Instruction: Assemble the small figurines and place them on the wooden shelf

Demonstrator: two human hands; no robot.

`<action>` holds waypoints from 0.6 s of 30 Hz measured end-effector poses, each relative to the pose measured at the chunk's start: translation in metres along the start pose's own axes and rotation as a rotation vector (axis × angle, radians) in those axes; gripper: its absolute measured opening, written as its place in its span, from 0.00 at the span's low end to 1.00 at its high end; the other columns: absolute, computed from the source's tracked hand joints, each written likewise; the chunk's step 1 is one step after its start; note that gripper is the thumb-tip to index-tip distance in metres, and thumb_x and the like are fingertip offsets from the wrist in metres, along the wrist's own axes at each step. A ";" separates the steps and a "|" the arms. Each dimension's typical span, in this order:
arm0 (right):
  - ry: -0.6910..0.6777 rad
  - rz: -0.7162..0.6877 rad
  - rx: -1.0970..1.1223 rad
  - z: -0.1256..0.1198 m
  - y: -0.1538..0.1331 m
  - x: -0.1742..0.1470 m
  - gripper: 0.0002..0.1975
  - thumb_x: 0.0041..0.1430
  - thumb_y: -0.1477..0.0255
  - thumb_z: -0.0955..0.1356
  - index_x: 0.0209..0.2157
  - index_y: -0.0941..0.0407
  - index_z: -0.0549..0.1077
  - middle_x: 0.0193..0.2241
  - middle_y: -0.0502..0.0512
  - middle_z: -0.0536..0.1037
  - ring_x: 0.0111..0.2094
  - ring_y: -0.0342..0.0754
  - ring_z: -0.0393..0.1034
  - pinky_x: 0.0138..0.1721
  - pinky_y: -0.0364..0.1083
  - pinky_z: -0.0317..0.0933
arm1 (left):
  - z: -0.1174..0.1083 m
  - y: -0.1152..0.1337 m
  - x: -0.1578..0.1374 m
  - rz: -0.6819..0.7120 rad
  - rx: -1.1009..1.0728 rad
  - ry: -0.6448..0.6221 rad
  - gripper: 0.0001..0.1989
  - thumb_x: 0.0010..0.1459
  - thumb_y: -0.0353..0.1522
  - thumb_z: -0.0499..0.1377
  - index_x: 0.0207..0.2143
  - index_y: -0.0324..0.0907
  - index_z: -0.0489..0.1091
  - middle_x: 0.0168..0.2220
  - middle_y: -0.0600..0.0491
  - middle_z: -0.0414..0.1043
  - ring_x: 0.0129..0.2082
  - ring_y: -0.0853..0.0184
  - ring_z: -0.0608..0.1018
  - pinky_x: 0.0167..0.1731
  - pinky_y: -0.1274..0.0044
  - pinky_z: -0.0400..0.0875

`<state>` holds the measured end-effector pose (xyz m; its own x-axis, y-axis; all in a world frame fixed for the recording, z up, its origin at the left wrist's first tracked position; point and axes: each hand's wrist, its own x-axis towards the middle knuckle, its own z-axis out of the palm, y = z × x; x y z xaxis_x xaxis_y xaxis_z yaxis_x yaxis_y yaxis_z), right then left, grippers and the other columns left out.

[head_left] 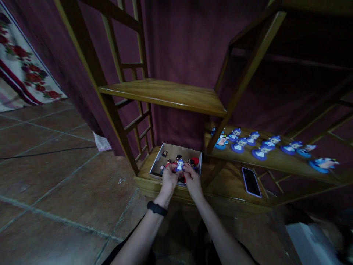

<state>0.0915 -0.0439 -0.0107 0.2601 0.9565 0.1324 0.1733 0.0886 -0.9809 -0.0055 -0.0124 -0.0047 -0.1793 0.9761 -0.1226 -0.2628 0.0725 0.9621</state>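
Between both hands, above the open cardboard box (158,159), is a small figurine (180,164) in purple and white. My left hand (170,176) pinches it from the left, a dark band on that wrist. From the right, my right hand (191,177) has its fingers closed at the figurine's base. Several small figures in red, black and other colours lie loose in the box, partly hidden by my hands. One small dark figure (164,154) lies apart near the box's back left corner.
Several purple-and-white figurines (239,145) and a few blue-based ones (324,164) stand on the right shelf (286,162). Below them a phone (251,182) lies on the lower board. A wooden shelf (168,94) juts out above the box. A white box (310,243) sits at lower right.
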 end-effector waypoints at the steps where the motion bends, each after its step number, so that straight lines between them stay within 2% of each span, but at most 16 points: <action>1: -0.010 -0.002 0.031 0.000 0.002 0.001 0.20 0.52 0.74 0.61 0.48 0.53 0.68 0.44 0.52 0.75 0.45 0.48 0.69 0.49 0.48 0.60 | 0.000 0.001 0.000 -0.006 -0.038 -0.019 0.14 0.29 0.21 0.64 0.24 0.37 0.68 0.22 0.57 0.70 0.23 0.72 0.71 0.30 0.78 0.66; 6: -0.018 -0.036 0.145 -0.003 0.007 0.008 0.17 0.51 0.75 0.62 0.44 0.53 0.70 0.43 0.53 0.75 0.45 0.48 0.69 0.50 0.50 0.60 | -0.003 0.004 -0.002 -0.147 -0.162 -0.151 0.15 0.30 0.25 0.66 0.26 0.36 0.68 0.21 0.56 0.71 0.23 0.72 0.72 0.30 0.77 0.66; 9: 0.000 -0.025 0.148 -0.007 0.009 0.011 0.17 0.51 0.73 0.63 0.44 0.54 0.70 0.42 0.55 0.75 0.45 0.48 0.69 0.50 0.50 0.60 | -0.005 0.004 -0.003 -0.183 -0.187 -0.183 0.16 0.30 0.26 0.66 0.27 0.35 0.68 0.22 0.55 0.71 0.23 0.72 0.72 0.30 0.76 0.65; 12: -0.008 -0.010 0.140 -0.009 0.011 0.013 0.17 0.51 0.72 0.63 0.44 0.54 0.70 0.41 0.54 0.75 0.44 0.48 0.69 0.49 0.50 0.60 | -0.005 0.003 -0.004 -0.149 -0.148 -0.183 0.16 0.31 0.25 0.65 0.28 0.35 0.68 0.22 0.55 0.71 0.23 0.71 0.72 0.30 0.76 0.65; 18: -0.043 0.004 0.166 -0.010 0.008 0.014 0.19 0.50 0.71 0.64 0.46 0.54 0.69 0.38 0.53 0.76 0.41 0.49 0.70 0.47 0.51 0.61 | -0.002 0.002 -0.008 0.035 0.016 -0.202 0.18 0.29 0.23 0.65 0.28 0.37 0.65 0.24 0.57 0.70 0.22 0.72 0.71 0.26 0.78 0.64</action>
<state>0.1063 -0.0321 -0.0156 0.2192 0.9676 0.1253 0.0119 0.1258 -0.9920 -0.0071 -0.0202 -0.0020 0.0062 0.9992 -0.0391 -0.2440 0.0394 0.9690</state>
